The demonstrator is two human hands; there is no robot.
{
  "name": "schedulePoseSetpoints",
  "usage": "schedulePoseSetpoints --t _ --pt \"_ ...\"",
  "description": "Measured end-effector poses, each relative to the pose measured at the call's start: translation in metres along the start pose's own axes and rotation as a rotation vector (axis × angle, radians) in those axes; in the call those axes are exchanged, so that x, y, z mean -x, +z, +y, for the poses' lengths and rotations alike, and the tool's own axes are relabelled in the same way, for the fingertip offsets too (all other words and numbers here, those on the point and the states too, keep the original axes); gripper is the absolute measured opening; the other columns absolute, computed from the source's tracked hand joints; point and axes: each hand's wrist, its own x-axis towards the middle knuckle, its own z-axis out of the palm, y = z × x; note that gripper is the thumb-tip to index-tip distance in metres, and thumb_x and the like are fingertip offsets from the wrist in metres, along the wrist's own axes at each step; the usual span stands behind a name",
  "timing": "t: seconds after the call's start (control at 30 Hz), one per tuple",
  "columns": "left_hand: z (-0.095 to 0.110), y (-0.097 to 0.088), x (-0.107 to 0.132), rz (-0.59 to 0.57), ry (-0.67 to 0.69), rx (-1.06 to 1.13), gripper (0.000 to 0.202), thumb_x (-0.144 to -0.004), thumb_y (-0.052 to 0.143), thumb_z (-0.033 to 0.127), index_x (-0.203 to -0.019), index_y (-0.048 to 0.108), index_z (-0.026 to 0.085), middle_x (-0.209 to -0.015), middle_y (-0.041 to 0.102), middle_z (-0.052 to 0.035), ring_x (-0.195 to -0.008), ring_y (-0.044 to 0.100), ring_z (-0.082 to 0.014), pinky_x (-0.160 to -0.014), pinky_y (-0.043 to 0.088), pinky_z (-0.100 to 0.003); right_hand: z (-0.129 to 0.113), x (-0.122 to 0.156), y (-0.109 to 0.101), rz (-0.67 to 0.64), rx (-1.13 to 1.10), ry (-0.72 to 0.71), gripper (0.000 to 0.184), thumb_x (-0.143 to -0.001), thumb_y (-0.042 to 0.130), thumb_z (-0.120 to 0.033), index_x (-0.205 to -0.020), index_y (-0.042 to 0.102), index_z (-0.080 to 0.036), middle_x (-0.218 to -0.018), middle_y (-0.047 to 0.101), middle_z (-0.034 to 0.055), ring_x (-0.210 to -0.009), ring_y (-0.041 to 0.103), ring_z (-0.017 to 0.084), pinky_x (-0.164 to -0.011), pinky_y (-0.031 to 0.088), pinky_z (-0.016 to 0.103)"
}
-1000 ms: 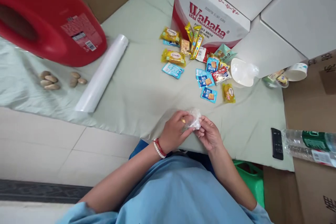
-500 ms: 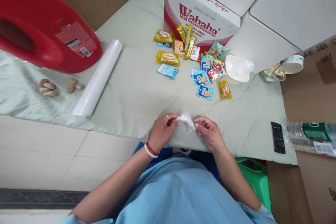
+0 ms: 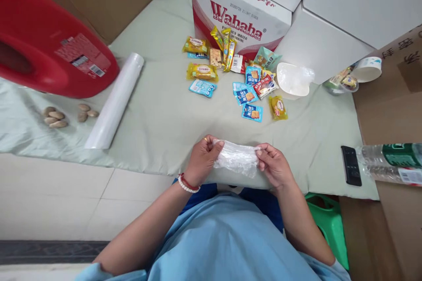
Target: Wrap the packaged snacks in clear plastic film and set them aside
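Observation:
Between my two hands stretches a thin clear plastic cover point(image 3: 236, 158), crinkled and gathered along its upper edge like an elastic food cover. My left hand point(image 3: 205, 158) pinches its left end between thumb and fingers. At its right end, my right hand point(image 3: 273, 162) grips it the same way. Both hands are just above the front edge of the cloth-covered table point(image 3: 158, 127). Farther back, a white bowl point(image 3: 290, 90) has crumpled clear plastic point(image 3: 303, 78) at its right side. Blue snack packets point(image 3: 252, 113) and a yellow-wrapped snack point(image 3: 278, 108) lie beyond my hands.
At the left are a large red jug point(image 3: 75, 57), a white plastic roll point(image 3: 115, 101) and several brown nut-like pieces point(image 3: 54, 117). A Wahaha carton point(image 3: 240, 13) stands behind the snacks. A black phone point(image 3: 351, 166) and plastic bottles point(image 3: 392, 156) lie at the right.
My hands have moved apart, and the bunched plastic between them is now spread into a wider strip. The view has shifted slightly to the right.

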Motion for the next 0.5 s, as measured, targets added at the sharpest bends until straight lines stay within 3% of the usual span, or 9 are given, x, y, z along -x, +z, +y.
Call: schedulePoseSetpoints --t 0.07,0.17,0.23,0.3,0.4,0.5 --pt "-0.003 0.001 0.0 0.027 -0.027 0.008 0.052 -0.075 0.08 0.068 -0.078 0.054 0.023 -0.066 0.051 0.0051 -0.058 0.044 -0.0118 -0.054 0.035 -0.025 0.001 0.002 -0.003 0.074 0.096 -0.095 0.042 -0.081 0.083 -0.057 -0.1 0.069 -0.022 -0.074 0.059 -0.0027 -0.056 0.05 0.012 -0.055 0.043 0.027" --pt "-0.009 0.004 0.001 0.106 -0.015 -0.028 0.052 -0.077 0.078 0.069 -0.076 0.053 0.023 -0.062 0.046 0.0063 -0.055 0.039 -0.0113 -0.052 0.032 -0.026 0.005 0.01 0.003 0.202 0.394 -0.472 0.038 -0.092 0.074 -0.054 -0.113 0.07 -0.024 -0.097 0.067 0.0054 -0.084 0.062 0.02 -0.076 0.054 0.035" --pt "-0.011 0.007 0.002 0.119 0.009 -0.074 0.052 -0.08 0.076 0.069 -0.076 0.053 0.023 -0.062 0.046 0.006 -0.056 0.039 -0.0115 -0.052 0.032 -0.026 0.007 0.017 0.014 0.064 0.616 -0.705 0.045 -0.091 0.077 -0.052 -0.126 0.068 -0.025 -0.119 0.068 0.0106 -0.107 0.063 0.027 -0.094 0.054 0.044" --pt "-0.012 0.01 0.004 0.106 0.04 -0.085 0.053 -0.085 0.071 0.071 -0.074 0.052 0.023 -0.063 0.046 0.0051 -0.057 0.04 -0.0121 -0.054 0.034 -0.027 0.01 0.019 0.026 -0.144 0.766 -0.816 0.043 -0.092 0.077 -0.046 -0.129 0.069 -0.026 -0.127 0.069 0.0121 -0.118 0.06 0.03 -0.103 0.051 0.049" --pt "-0.008 0.012 0.007 0.132 0.077 -0.065 0.058 -0.092 0.057 0.078 -0.075 0.054 0.023 -0.066 0.051 0.0022 -0.059 0.044 -0.0145 -0.055 0.037 -0.03 0.013 0.016 0.037 -0.229 0.737 -0.749 0.019 -0.101 0.063 -0.037 -0.109 0.076 -0.027 -0.104 0.075 0.0084 -0.102 0.063 0.026 -0.095 0.052 0.046" --pt "-0.002 0.009 0.009 0.15 -0.026 0.002 0.065 -0.091 0.044 0.086 -0.082 0.058 0.024 -0.059 0.047 0.0029 -0.051 0.041 -0.0156 -0.049 0.033 -0.031 0.012 0.01 0.033 -0.145 0.395 -0.452 0.021 -0.096 0.069 -0.046 -0.093 0.076 -0.026 -0.082 0.069 0.0031 -0.078 0.061 0.02 -0.076 0.052 0.036"
